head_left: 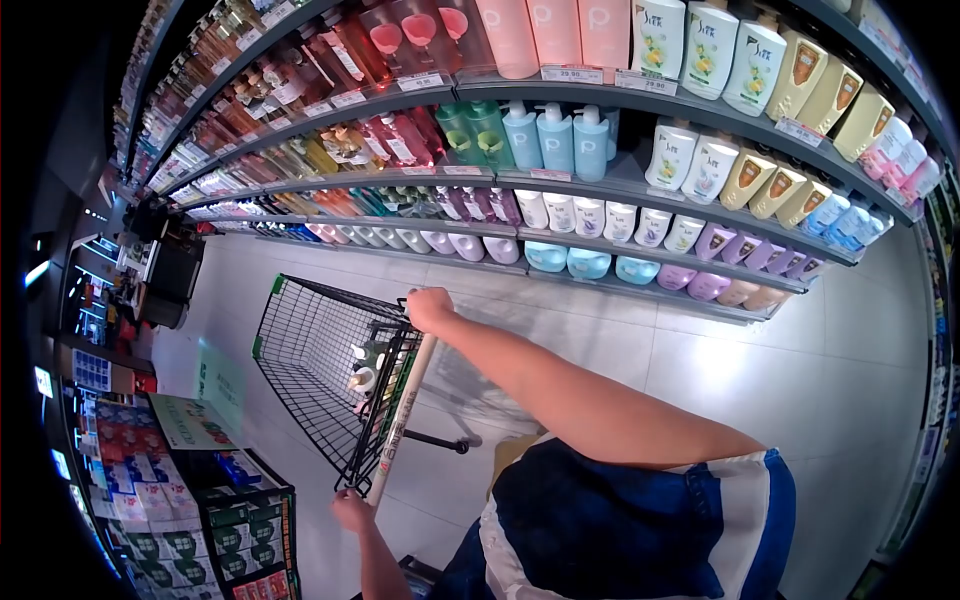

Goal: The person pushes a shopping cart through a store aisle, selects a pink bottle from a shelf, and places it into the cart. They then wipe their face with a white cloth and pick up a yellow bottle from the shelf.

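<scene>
A black wire shopping cart [310, 350] with green corner trim stands in front of me, its pale printed handle bar [400, 430] running across between my hands. At the end nearer the shelves, my right hand [430, 308] is closed around the handle, with that arm stretched out. My left hand [353, 510] grips the other end, fingers curled and partly hidden. Inside the basket, near the handle, lie a white pump bottle [362, 380] and a dark green bottle [370, 353]. Other items beside them are partly covered by the wire.
Long shelves [600, 185] of shampoo and body wash bottles curve along my right side. To the left stands a display stack [170, 510] of boxed and packaged goods, with a green sign [190, 420]. Light floor tiles [560, 300] lie between them. Dark counters [170, 270] are farther off.
</scene>
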`<control>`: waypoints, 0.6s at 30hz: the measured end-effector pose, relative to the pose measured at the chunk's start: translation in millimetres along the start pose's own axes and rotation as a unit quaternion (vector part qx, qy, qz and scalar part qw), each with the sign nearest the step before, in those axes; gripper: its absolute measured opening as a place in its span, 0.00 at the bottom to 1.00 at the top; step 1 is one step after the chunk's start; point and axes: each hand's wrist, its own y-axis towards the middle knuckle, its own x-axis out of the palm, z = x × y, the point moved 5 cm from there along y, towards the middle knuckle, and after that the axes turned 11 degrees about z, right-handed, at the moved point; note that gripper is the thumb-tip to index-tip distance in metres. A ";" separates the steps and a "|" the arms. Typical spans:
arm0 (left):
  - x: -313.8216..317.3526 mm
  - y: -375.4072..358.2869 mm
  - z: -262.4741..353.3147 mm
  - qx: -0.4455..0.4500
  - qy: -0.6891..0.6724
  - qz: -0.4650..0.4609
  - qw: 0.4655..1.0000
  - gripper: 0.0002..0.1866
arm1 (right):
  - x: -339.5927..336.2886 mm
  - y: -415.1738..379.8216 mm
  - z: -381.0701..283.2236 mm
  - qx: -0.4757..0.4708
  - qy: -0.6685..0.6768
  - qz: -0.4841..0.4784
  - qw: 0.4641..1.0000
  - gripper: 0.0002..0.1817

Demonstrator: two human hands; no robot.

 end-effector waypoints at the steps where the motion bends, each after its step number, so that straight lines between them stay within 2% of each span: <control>1: 1.3 -1.6 -1.3 -0.002 -0.001 0.000 1.000 0.14 | -3.3 -2.7 0.8 -0.001 -0.002 0.003 1.000 0.10; 18: -9.4 -34.5 23.6 0.005 0.032 -0.011 0.999 0.12 | -31.4 -14.2 23.2 0.010 -0.012 0.003 1.000 0.08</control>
